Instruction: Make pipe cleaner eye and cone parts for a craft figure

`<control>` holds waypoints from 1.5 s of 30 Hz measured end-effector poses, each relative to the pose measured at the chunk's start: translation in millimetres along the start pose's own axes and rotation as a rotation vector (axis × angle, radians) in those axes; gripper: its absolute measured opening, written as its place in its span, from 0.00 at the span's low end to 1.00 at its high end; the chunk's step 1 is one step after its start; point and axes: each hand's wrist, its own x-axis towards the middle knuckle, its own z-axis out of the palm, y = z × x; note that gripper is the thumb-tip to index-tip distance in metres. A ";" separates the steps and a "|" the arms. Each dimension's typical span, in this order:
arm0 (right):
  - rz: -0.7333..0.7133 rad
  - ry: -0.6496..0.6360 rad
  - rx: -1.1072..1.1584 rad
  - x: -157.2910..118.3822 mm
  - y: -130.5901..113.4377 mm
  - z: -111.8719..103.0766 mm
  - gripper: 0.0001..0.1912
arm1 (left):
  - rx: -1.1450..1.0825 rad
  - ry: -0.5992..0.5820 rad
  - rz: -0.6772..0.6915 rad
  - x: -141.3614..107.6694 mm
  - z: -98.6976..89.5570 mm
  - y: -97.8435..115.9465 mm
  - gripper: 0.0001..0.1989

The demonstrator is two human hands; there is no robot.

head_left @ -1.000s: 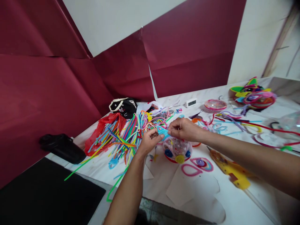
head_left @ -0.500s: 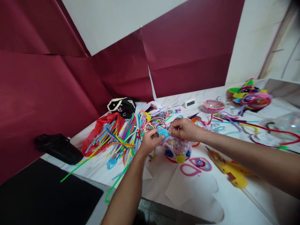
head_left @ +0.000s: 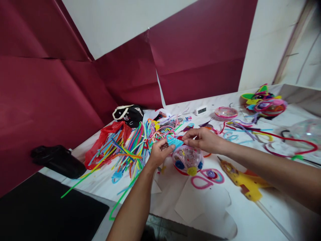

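While left fingers (head_left: pixel 171 147) pinch one blue piece (head_left: pixel 175 142), right fingers (head_left: pixel 188 135) beside it, grip unclear, one clear ball (head_left: pixel 187 154)

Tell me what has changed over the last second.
The right hand has eased slightly to the right, so more of the blue piece shows; whether its fingertips still touch it is unclear. The view has swung a little, sliding the scene left in the picture. The left hand still pinches the blue piece; the clear ball and glue gun stay put.
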 end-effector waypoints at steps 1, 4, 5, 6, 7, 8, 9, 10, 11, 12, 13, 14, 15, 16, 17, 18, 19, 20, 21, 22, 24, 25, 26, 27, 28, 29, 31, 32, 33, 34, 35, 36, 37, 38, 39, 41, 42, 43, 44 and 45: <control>0.001 -0.001 0.002 -0.8 -0.3 -0.3 0.11 | 0.009 0.005 -0.001 -0.1 0.5 0.7 0.12; 0.005 -0.003 0.005 -1.2 -1.9 0.0 0.10 | 0.038 0.021 -0.006 -0.3 1.5 1.1 0.15; 0.006 -0.004 0.004 -0.9 -2.5 0.5 0.10 | 0.049 0.028 -0.006 -0.3 1.7 1.0 0.16; 0.007 -0.003 0.003 -0.5 -2.9 1.1 0.10 | 0.058 0.034 -0.006 -0.3 2.0 0.9 0.16; 0.006 -0.002 -0.001 0.0 -3.2 1.8 0.10 | 0.066 0.039 -0.004 -0.4 2.3 1.0 0.16; 0.004 0.001 -0.005 0.5 -3.4 2.5 0.10 | 0.073 0.043 -0.001 -0.5 2.8 1.3 0.16; 0.000 0.005 -0.012 0.9 -3.4 3.3 0.10 | 0.078 0.045 0.003 -0.6 3.2 1.7 0.16; -0.003 0.009 -0.019 1.3 -3.3 4.1 0.09 | 0.083 0.044 0.006 -0.8 3.7 2.3 0.15; -0.006 0.011 -0.026 1.5 -3.1 4.9 0.09 | 0.087 0.042 0.009 -1.0 4.2 2.8 0.14; -0.009 0.013 -0.032 1.7 -2.8 5.6 0.09 | 0.091 0.041 0.012 -1.1 4.7 3.3 0.14; -0.010 0.015 -0.038 1.8 -2.5 6.2 0.08 | 0.095 0.042 0.015 -1.3 5.1 3.5 0.14; -0.010 0.017 -0.044 1.8 -2.2 6.8 0.08 | 0.099 0.046 0.018 -1.3 5.5 3.5 0.14; -0.010 0.018 -0.048 1.8 -2.1 7.2 0.08 | 0.103 0.054 0.022 -1.4 5.9 3.1 0.16; -0.009 0.020 -0.052 1.7 -2.0 7.5 0.08 | 0.108 0.062 0.026 -1.3 6.2 2.5 0.18; -0.008 0.022 -0.055 1.7 -2.1 7.6 0.08 | 0.111 0.069 0.030 -1.3 6.5 1.6 0.19; -0.006 0.024 -0.057 1.7 -2.2 7.7 0.08 | 0.113 0.073 0.033 -1.2 6.7 0.7 0.21; -0.004 0.026 -0.058 1.8 -2.5 7.6 0.08 | 0.114 0.074 0.034 -1.1 6.9 -0.3 0.21; 0.000 0.027 -0.057 1.9 -2.8 7.3 0.08 | 0.112 0.071 0.034 -1.1 7.1 -1.2 0.21; 0.005 0.026 -0.053 2.0 -3.2 6.7 0.08 | 0.110 0.065 0.032 -1.1 7.3 -1.8 0.20; 0.009 0.023 -0.048 1.9 -3.7 5.7 0.08 | 0.105 0.056 0.031 -1.1 7.6 -2.2 0.19; 0.018 0.012 -0.031 1.3 -4.7 1.8 0.09 | 0.093 0.036 0.032 -1.2 8.3 -2.3 0.16; 0.022 0.005 -0.021 0.4 -5.3 -1.3 0.09 | 0.086 0.028 0.034 -1.2 8.6 -2.0 0.14; 0.026 0.003 -0.011 -0.9 -5.8 -5.4 0.09 | 0.081 0.023 0.036 -1.2 9.0 -1.7 0.13; 0.030 0.009 -0.001 -2.9 -6.3 -10.3 0.10 | 0.077 0.021 0.038 -1.3 9.3 -1.5 0.13; 0.036 0.021 0.008 -5.7 -6.6 -15.9 0.10 | 0.074 0.022 0.040 -1.3 9.6 -1.3 0.14; 0.046 0.036 0.013 -9.2 -6.6 -22.0 0.10 | 0.072 0.025 0.040 -1.3 9.8 -1.2 0.14; 0.079 0.055 0.013 -18.7 -5.2 -34.7 0.11 | 0.068 0.031 0.039 -1.3 9.8 -1.2 0.15; 0.101 0.054 0.008 -24.4 -3.6 -40.8 0.11 | 0.067 0.034 0.038 -1.2 9.7 -1.1 0.16; 0.124 0.044 0.000 -30.5 -1.3 -46.4 0.12 | 0.065 0.035 0.037 -1.2 9.5 -0.9 0.15; 0.142 0.037 -0.006 -36.9 1.7 -51.4 0.13 | 0.063 0.035 0.037 -1.1 9.2 -0.4 0.15; 0.158 0.027 -0.014 -43.4 5.4 -55.8 0.14 | 0.060 0.035 0.035 -0.9 8.8 0.2 0.13; 0.172 0.019 -0.022 -49.8 9.7 -59.6 0.14 | 0.058 0.036 0.034 -0.7 8.5 0.9 0.12; 0.184 0.016 -0.031 -55.9 14.3 -62.8 0.15 | 0.056 0.037 0.033 -0.4 8.2 1.6 0.11; 0.199 0.011 -0.040 -61.7 19.0 -65.6 0.15 | 0.056 0.040 0.031 -0.1 7.8 2.3 0.11; 0.212 0.007 -0.047 -67.0 23.6 -68.1 0.16 | 0.058 0.045 0.029 0.3 7.6 2.7 0.11; 0.241 0.000 -0.054 -76.1 32.0 -72.5 0.16 | 0.063 0.056 0.022 1.1 7.0 2.7 0.13; 0.254 -0.004 -0.060 -79.7 35.5 -74.5 0.16 | 0.065 0.060 0.018 1.4 6.6 2.4 0.13; 0.268 -0.011 -0.068 -82.7 38.6 -76.5 0.17 | 0.068 0.063 0.016 1.7 6.2 1.8 0.14; 0.280 -0.019 -0.074 -85.0 41.2 -78.5 0.16 | 0.073 0.064 0.016 1.9 5.8 1.2 0.14; 0.293 -0.027 -0.079 -86.6 43.4 -80.3 0.16 | 0.081 0.062 0.017 2.0 5.3 0.6 0.14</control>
